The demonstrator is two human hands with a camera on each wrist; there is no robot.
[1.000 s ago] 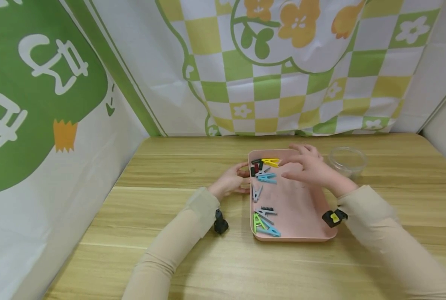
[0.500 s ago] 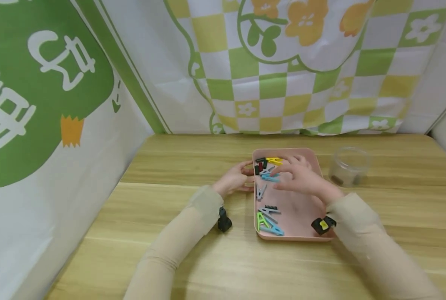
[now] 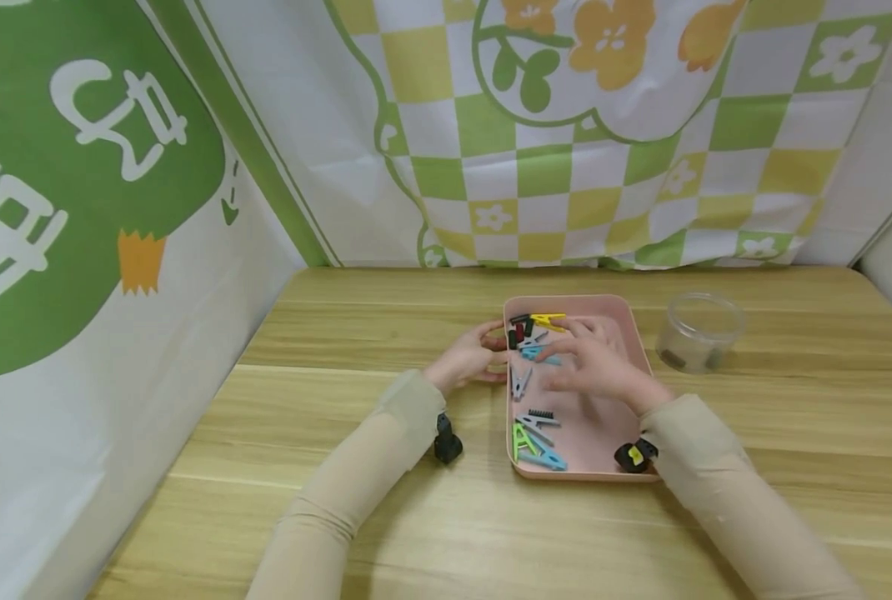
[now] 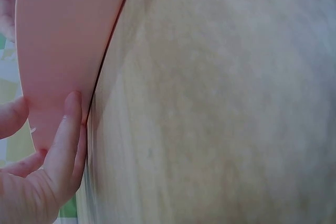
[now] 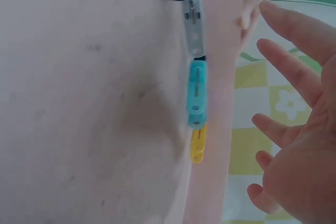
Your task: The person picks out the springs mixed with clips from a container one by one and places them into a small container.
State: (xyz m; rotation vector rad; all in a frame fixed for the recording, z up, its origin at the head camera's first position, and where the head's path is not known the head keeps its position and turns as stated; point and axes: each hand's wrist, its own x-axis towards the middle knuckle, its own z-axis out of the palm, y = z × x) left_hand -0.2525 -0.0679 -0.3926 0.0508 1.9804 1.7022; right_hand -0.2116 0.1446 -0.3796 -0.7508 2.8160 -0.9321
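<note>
A pink tray (image 3: pixel 588 474) lies on the wooden table, with clothes pegs along its left side. My left hand (image 3: pixel 467 358) rests against the tray's outer left wall, fingers touching the pink side in the left wrist view. Over the tray hovers my right hand (image 3: pixel 592 362), fingers spread and holding nothing. Closest to its fingertips is a blue clothes peg (image 5: pixel 197 87); a yellow clothes peg (image 3: pixel 547 320) lies farther back, among small dark green and red pieces (image 3: pixel 519 332). A grey clothes peg (image 3: pixel 521 384) sits mid-side. Nearer the front are a green clothes peg (image 3: pixel 521 442) and a light blue one (image 3: pixel 547 457).
A clear round plastic container (image 3: pixel 699 333) stands right of the tray, with something dark at its bottom. Behind the table (image 3: pixel 386 317) hangs a checkered cloth (image 3: pixel 543 183). A white and green printed sheet (image 3: pixel 153 358) borders the left side.
My right hand has moved left and lower, from the tray's back right towards the blue peg. My left hand stays at the tray's left wall. The view has shifted slightly.
</note>
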